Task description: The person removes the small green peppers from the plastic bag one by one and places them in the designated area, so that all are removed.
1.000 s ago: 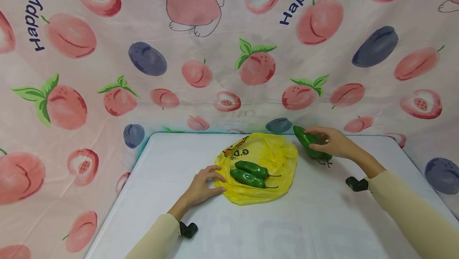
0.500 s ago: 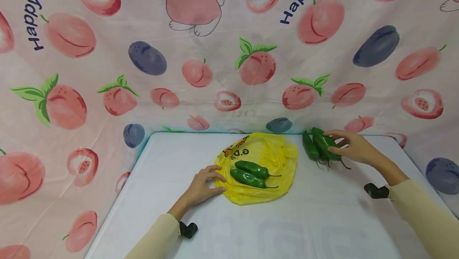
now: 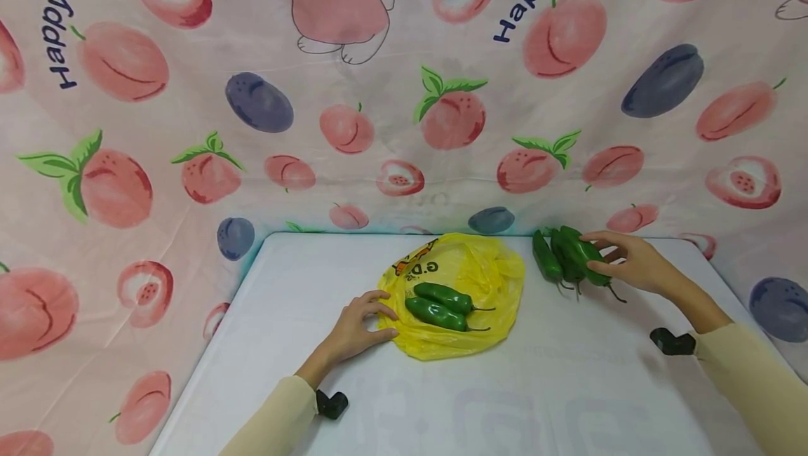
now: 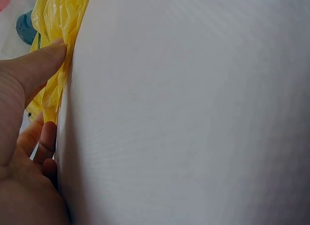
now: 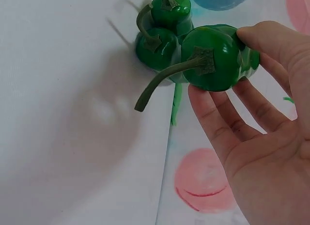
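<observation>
In the head view my left hand (image 3: 353,327) is at the left edge of a crumpled yellow plastic bag (image 3: 435,347). The left wrist view shows the thumb and fingers pinching the yellow plastic (image 4: 57,96). Two glossy green peppers (image 3: 437,313) lie side by side on the bag, stems to the right. At the back right, my right hand (image 3: 637,259) grips another green pepper (image 3: 588,259) between thumb and fingers. It leans beside two more green peppers (image 3: 547,259); their stems (image 5: 144,24) show in the right wrist view.
Everything rests on a white table (image 3: 480,407). Behind it and at its sides hangs a pink fruit-print cloth (image 3: 379,84). The peppers on the right stand close to the table's back edge.
My right hand has moved right, away from the bag, with the pepper it grips; the neighbouring peppers now show beside it. The left hand and bag have not moved.
</observation>
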Demonstrator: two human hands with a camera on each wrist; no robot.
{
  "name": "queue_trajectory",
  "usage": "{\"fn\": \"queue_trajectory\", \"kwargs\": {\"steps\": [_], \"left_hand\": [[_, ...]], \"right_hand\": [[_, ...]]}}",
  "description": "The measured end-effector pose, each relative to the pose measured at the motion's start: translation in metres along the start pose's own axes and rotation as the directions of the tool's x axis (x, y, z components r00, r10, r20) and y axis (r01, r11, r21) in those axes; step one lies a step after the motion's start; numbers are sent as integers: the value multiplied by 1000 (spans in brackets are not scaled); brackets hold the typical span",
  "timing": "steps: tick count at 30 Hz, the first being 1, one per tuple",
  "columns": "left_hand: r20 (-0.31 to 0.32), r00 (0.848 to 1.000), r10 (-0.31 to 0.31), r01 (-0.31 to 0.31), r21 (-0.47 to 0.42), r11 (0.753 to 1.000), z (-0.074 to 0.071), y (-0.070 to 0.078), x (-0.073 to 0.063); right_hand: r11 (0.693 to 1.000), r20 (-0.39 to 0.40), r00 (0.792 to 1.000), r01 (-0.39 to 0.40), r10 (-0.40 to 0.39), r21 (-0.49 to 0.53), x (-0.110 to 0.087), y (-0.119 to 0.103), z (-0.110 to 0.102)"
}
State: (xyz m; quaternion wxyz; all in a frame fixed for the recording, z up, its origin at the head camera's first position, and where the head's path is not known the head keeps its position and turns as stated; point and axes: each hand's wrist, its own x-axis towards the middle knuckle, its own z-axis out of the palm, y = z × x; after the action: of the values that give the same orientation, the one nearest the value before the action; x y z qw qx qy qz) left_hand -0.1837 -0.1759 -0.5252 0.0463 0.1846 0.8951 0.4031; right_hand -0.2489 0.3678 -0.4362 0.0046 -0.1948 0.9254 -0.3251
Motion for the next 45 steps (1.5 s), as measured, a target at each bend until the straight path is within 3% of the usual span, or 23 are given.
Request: {"fn": "queue_trajectory", "kwargs": {"steps": [5, 18, 45], "left_hand": [[0, 1000, -6, 6, 0, 1000, 0, 0, 0], [1, 1000, -2, 2, -9, 1000, -1, 2, -1], [2, 1000, -6, 6, -5, 1000, -1, 3, 0]], "right_hand": [[1000, -3, 1000, -13, 13, 24, -1, 3, 0], [990, 5, 990, -139, 139, 16, -1, 9, -2], [975, 11, 979, -204, 204, 83, 7, 40, 5]]}}
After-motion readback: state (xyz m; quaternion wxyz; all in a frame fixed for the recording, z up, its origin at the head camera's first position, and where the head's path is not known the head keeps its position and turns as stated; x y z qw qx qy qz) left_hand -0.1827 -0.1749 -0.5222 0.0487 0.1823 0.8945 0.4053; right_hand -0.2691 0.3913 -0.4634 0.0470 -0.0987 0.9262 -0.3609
